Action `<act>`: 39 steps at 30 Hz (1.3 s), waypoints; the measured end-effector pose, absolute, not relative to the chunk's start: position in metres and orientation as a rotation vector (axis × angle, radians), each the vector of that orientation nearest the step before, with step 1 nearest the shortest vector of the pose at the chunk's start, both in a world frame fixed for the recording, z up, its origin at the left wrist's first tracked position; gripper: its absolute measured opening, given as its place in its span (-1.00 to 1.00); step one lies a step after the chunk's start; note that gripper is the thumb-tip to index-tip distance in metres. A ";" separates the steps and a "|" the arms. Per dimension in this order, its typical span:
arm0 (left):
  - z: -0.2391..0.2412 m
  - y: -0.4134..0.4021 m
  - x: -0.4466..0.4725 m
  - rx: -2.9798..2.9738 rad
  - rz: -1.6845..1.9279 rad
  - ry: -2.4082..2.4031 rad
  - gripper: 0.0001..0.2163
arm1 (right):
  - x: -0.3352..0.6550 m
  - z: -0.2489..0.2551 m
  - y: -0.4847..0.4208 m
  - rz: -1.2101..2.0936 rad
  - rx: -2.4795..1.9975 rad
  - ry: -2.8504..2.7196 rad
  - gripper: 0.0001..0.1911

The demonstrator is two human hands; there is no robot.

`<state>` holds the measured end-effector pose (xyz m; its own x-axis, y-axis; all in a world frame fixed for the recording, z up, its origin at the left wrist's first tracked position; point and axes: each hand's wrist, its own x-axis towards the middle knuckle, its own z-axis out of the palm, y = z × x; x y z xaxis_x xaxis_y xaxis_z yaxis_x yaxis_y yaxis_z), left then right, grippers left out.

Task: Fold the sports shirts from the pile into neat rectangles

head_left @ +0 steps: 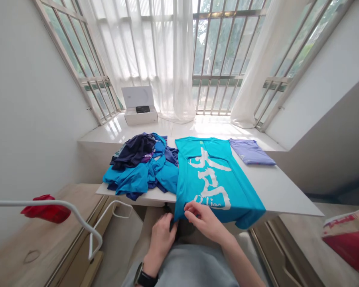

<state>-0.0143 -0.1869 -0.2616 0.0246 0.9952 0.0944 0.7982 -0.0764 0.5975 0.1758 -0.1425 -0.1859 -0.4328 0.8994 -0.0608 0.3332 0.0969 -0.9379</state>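
Note:
A turquoise T-shirt (185, 179) with large white lettering lies spread on the white table, its lower end hanging over the front edge. At the shirt's lower left corner, my left hand (161, 235) has thumb and fingers closed on the fabric's edge; the fingertips are partly hidden. My right hand (208, 223) hovers at the lower hem, its fingers loosely bent and apart, with no cloth visibly gripped. Left of the shirt sits a crumpled pile of blue and dark clothes (134, 175). A folded lavender garment (253, 152) lies to the right.
The white table (287, 195) ends just ahead of my body. On the sill behind stands an open white box (141, 117) with a black item. A white metal frame (77, 219) and a red cloth (48, 208) are at left. A red bag (350, 243) is at right.

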 end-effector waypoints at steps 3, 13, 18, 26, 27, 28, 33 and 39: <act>-0.242 -0.202 -0.004 1.920 0.670 1.809 -0.90 | 0.176 -0.208 -0.164 1.423 -1.223 -1.604 -0.69; -0.195 -0.216 0.010 1.881 0.703 1.418 -0.91 | 0.156 -0.235 -0.163 1.486 -1.182 -1.222 -0.50; -0.196 -0.185 -0.012 1.539 0.942 1.548 -0.70 | 0.156 -0.232 -0.169 1.637 -1.085 -0.990 -0.55; -0.242 -0.172 0.011 1.170 1.084 1.166 -0.57 | 0.159 -0.264 -0.179 1.774 -1.030 -0.828 -0.46; -0.246 -0.172 0.013 1.138 1.125 1.190 -0.57 | 0.160 -0.269 -0.180 1.779 -1.048 -0.872 -0.43; -0.250 -0.171 0.013 1.119 1.165 1.225 -0.57 | 0.162 -0.273 -0.181 1.769 -1.069 -0.931 -0.42; -0.255 -0.166 0.008 1.152 1.172 1.282 -0.60 | 0.161 -0.268 -0.176 1.539 -1.134 -1.084 -0.45; -0.261 -0.161 0.006 1.256 0.976 1.317 -0.67 | 0.154 -0.276 -0.162 1.442 -1.253 -1.121 -0.45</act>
<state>0.0056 -0.1609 -0.2607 0.0708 0.9880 -0.1373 0.1557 0.1250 0.9799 0.1544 -0.1620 -0.2762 -0.0886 0.9787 -0.1850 -0.0625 -0.1909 -0.9796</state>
